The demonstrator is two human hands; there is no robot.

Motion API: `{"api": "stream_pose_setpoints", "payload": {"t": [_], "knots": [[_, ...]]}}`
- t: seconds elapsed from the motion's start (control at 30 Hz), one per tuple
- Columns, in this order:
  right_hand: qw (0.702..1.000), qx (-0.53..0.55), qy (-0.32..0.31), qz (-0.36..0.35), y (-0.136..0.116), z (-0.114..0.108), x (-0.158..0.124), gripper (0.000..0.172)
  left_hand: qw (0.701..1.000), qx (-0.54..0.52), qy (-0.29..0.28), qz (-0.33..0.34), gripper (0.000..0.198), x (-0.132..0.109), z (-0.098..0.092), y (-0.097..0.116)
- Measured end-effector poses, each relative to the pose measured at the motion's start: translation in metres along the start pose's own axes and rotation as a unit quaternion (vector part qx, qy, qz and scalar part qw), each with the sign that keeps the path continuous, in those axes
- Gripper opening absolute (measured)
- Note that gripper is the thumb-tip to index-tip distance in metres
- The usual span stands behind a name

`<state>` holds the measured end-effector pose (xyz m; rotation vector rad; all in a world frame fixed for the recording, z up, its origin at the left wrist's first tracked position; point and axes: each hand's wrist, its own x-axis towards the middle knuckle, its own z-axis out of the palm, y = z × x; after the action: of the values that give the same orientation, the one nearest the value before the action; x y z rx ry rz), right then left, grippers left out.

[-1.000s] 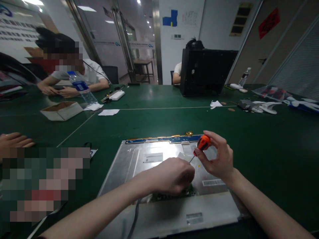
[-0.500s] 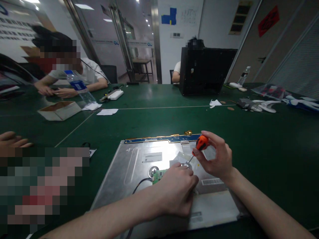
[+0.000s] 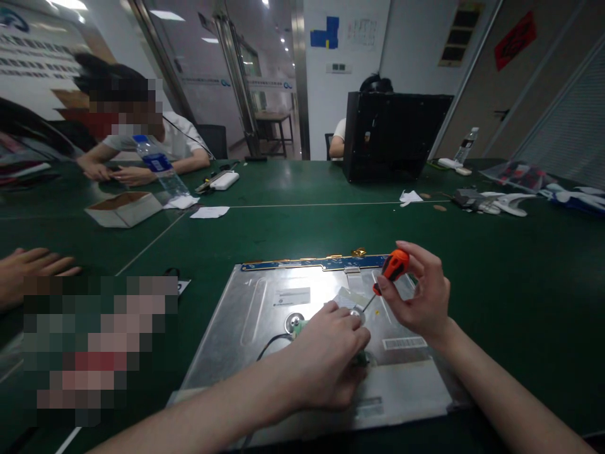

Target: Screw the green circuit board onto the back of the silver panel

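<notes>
My right hand (image 3: 423, 290) pinches an orange-and-black screwdriver (image 3: 396, 265) by its handle. The thin shaft slants down to the left, its tip close to a round metal disc (image 3: 358, 315) on the back of a silver display panel (image 3: 411, 384). My left hand (image 3: 333, 353) is closed over a small green circuit board (image 3: 297, 328) above the panel, and covers most of it. A dark cable (image 3: 269, 343) runs from beside the board under my left forearm. Another round metal disc (image 3: 293, 320) shows left of my fingers. A blue circuit strip (image 3: 312, 263) lines the panel's far edge.
The green table (image 3: 293, 230) carries an open box (image 3: 125, 211), a leaning water bottle (image 3: 163, 167) and a black case (image 3: 397, 135). One person (image 3: 174, 135) sits across at the left. Another person's hand (image 3: 38, 268) rests at the near left.
The screwdriver and my right hand have shifted slightly right. Under my left hand the circuit board has moved and shows less. The view has swung a little to the left.
</notes>
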<state>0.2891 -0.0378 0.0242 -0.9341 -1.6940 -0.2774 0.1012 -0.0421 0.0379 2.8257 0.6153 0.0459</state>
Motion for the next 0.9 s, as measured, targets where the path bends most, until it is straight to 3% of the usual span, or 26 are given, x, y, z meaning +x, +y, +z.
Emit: {"api": "stream_pose_setpoints", "payload": {"t": [0.13,0.27,0.43,0.6,0.9], "knots": [[0.999,0.012,-0.008,0.038,-0.008,-0.006,-0.003,0.051,0.998,0.021,0.051,-0.005,0.013,-0.012,0.01,0.007],[0.997,0.025,-0.022,0.071,-0.015,-0.007,-0.008,0.044,0.992,0.076,0.096,0.03,0.006,-0.025,0.041,0.022],[0.99,0.068,-0.031,0.116,-0.019,0.0,-0.012,0.042,0.972,0.19,0.118,0.069,0.032,-0.034,0.073,0.033],[0.987,0.1,-0.025,0.121,-0.017,0.004,-0.019,0.045,0.957,0.242,0.153,0.046,0.042,-0.037,0.084,0.032],[0.992,0.105,-0.018,0.066,-0.021,0.006,-0.026,0.049,0.943,0.27,0.194,0.026,0.048,-0.039,0.099,0.033]]}}
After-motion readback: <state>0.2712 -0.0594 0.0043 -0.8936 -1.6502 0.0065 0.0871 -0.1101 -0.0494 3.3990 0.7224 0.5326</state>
